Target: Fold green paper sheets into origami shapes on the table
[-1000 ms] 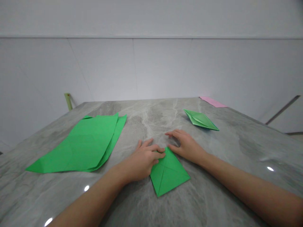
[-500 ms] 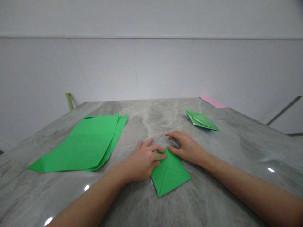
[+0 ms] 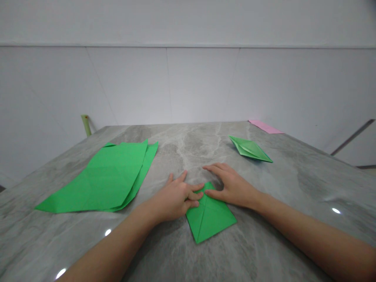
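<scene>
A small folded square of green paper (image 3: 213, 219), with creases across its face, lies flat on the table in front of me. My left hand (image 3: 174, 197) rests at its left side with fingers spread, some fingertips pressing on the upper left part. From the right, my right hand (image 3: 232, 184) touches the paper near its far corner with the thumb; its other fingers reach out beyond that corner, apart from the thumb. Neither hand is closed around anything.
Several larger green sheets (image 3: 102, 180) lie overlapping on the left of the grey marbled table (image 3: 282, 243). A folded green paper piece (image 3: 249, 149) sits at the right, and a pink paper (image 3: 266, 127) at the far right edge. A white wall (image 3: 202, 86) stands behind.
My right thumb has moved from the far corner's edge onto the paper's upper part. My left hand has shifted slightly left. The paper has barely moved.
</scene>
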### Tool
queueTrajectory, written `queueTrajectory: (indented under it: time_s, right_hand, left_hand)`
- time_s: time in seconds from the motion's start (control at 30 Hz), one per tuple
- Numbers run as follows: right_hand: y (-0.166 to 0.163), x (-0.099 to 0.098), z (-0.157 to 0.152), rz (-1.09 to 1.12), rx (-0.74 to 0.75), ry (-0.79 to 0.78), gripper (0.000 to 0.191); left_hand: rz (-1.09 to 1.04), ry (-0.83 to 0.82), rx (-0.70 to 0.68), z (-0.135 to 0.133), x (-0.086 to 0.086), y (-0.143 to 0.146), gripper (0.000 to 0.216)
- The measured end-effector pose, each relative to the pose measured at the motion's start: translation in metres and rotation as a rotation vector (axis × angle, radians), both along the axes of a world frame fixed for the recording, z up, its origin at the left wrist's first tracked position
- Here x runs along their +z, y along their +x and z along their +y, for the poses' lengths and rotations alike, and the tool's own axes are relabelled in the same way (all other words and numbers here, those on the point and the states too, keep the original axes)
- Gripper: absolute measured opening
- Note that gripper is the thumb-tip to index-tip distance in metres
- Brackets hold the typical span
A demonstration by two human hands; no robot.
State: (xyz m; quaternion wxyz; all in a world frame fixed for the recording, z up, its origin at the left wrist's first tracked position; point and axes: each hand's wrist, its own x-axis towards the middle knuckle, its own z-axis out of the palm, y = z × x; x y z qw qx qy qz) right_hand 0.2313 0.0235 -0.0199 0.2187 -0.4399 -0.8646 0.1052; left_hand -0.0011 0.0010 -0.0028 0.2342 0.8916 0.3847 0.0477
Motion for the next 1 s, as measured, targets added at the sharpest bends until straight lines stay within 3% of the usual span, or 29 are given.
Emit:
queueTrajectory:
  time_s: [0.23, 0.47, 1.0]
  right_hand:
    - [-0.001, -0.004, 0.0, 0.031, 0.014, 0.028, 0.064]
    - [0.001, -0.006, 0.005, 0.041, -0.027, 0.027, 0.063]
    - [0.0, -0.005, -0.002, 0.015, 0.04, -0.012, 0.071]
  left_hand:
    - [0.025, 0.03, 0.003, -0.002, 0.001, 0.002, 0.039]
    - [0.087, 0.025, 0.015, -0.01, 0.008, 0.003, 0.065]
    - [0.121, 0.018, -0.002, -0.012, 0.011, 0.004, 0.065]
